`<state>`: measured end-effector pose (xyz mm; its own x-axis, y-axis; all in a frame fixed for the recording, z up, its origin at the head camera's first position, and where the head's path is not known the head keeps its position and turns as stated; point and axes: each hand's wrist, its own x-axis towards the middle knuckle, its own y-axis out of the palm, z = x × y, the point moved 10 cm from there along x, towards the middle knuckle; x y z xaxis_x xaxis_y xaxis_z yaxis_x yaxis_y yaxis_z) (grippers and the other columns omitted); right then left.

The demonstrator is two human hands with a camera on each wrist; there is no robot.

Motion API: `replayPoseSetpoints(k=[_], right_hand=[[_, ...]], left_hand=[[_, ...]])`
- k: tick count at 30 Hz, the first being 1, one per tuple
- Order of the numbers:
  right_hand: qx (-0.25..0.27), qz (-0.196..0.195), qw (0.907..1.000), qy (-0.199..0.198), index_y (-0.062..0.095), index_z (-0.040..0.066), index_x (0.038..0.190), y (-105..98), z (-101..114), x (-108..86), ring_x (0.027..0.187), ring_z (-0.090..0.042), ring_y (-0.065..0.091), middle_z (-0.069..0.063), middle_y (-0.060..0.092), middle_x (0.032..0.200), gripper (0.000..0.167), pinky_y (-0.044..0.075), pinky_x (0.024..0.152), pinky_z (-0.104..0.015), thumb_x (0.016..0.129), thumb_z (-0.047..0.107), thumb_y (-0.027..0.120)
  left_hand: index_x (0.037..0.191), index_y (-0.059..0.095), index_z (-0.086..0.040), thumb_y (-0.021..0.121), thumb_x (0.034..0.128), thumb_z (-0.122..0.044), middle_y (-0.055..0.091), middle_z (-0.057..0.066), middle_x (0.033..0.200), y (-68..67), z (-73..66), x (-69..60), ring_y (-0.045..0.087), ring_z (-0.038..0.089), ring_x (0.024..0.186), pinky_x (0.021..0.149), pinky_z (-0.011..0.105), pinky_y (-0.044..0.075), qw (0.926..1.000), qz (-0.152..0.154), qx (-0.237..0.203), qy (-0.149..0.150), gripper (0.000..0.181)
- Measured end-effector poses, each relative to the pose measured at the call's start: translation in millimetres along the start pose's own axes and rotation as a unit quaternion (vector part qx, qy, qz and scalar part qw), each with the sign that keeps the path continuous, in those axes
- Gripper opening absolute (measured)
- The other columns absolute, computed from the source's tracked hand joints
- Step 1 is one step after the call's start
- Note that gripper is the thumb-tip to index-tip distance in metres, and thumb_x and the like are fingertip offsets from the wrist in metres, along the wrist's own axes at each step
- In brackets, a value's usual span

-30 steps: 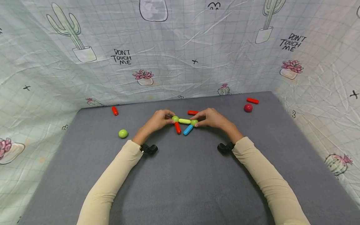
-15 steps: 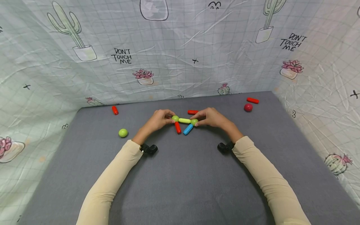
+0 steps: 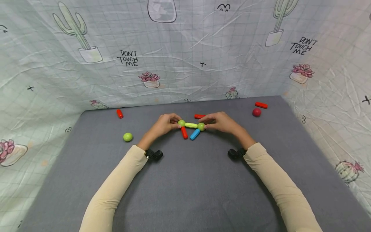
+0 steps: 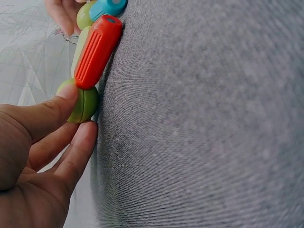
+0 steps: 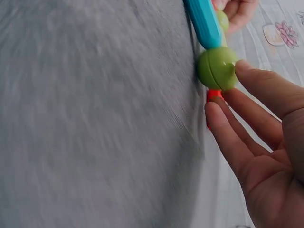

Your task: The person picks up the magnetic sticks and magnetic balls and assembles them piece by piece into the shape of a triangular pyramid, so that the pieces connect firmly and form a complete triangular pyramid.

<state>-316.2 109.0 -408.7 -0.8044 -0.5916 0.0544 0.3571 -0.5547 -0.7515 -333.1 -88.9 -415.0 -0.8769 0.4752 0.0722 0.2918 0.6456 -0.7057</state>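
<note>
Thumb and fingers of my left hand (image 3: 164, 125) pinch a green ball (image 3: 181, 123), which joins a red stick (image 3: 184, 132) and a yellow-green stick (image 3: 191, 125). In the left wrist view, the thumb lies on that ball (image 4: 83, 105), beside the red stick (image 4: 98, 52). The yellow-green stick leads to a second green ball (image 3: 201, 126), from which a blue stick (image 3: 195, 134) slants toward the person. Around this second ball (image 5: 217, 69), my right hand (image 3: 222, 123) has its fingers spread and loosened, thumb tip close against its side; contact is hard to tell.
Behind the joined pieces lies a red stick (image 3: 199, 116). A loose green ball (image 3: 128, 137) and another red stick (image 3: 119, 113) are at the left. At the back right are a dark red ball (image 3: 256, 112) and a red stick (image 3: 261, 105). Patterned cloth (image 3: 185, 58) hangs behind.
My right hand has loosened from the second green ball and shifted slightly right. The left hand keeps its pinch, and the joined pieces hold the same arrangement. The head view has shifted slightly.
</note>
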Motion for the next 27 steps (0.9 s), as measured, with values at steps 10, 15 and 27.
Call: replayPoseSetpoints(k=[10, 15, 27], right_hand=[[-0.032, -0.053, 0.9974, 0.036, 0.071, 0.009, 0.128, -49.0, -17.2, -29.2, 0.111, -0.026, 0.068, -0.008, 0.072, 0.124, 0.031, 0.055, 0.094, -0.047, 0.098, 0.018, 0.07], [-0.055, -0.069, 0.9932, 0.077, 0.072, 0.012, 0.128, -77.1, -37.5, -47.5, 0.112, -0.028, 0.067, -0.007, 0.072, 0.124, 0.029, 0.054, 0.089, -0.049, 0.1, 0.021, 0.068], [-0.104, -0.119, 0.9801, 0.12, 0.071, 0.008, 0.128, -132.5, -77.1, -91.9, 0.104, -0.034, 0.071, -0.012, 0.074, 0.119, 0.03, 0.056, 0.084, -0.051, 0.103, 0.024, 0.063]], left_hand=[[0.13, 0.068, -0.004, 0.075, 0.0929, -0.01, 0.07, 0.016, 0.124, 2.7, -5.9, -2.7, 0.069, 0.028, 0.109, 0.092, 0.041, 0.057, 0.9993, 0.018, 0.004, 0.032, 0.038], [0.127, 0.072, -0.007, 0.075, 0.0932, -0.01, 0.071, 0.013, 0.124, 3.6, -4.9, -3.1, 0.07, 0.025, 0.106, 0.09, 0.039, 0.058, 0.9991, 0.021, 0.009, 0.034, 0.034], [0.119, 0.076, -0.006, 0.081, 0.0874, -0.009, 0.074, 0.012, 0.116, 1.1, -5.9, -5.6, 0.071, 0.023, 0.102, 0.086, 0.037, 0.059, 0.9994, 0.022, 0.005, 0.025, 0.032]])
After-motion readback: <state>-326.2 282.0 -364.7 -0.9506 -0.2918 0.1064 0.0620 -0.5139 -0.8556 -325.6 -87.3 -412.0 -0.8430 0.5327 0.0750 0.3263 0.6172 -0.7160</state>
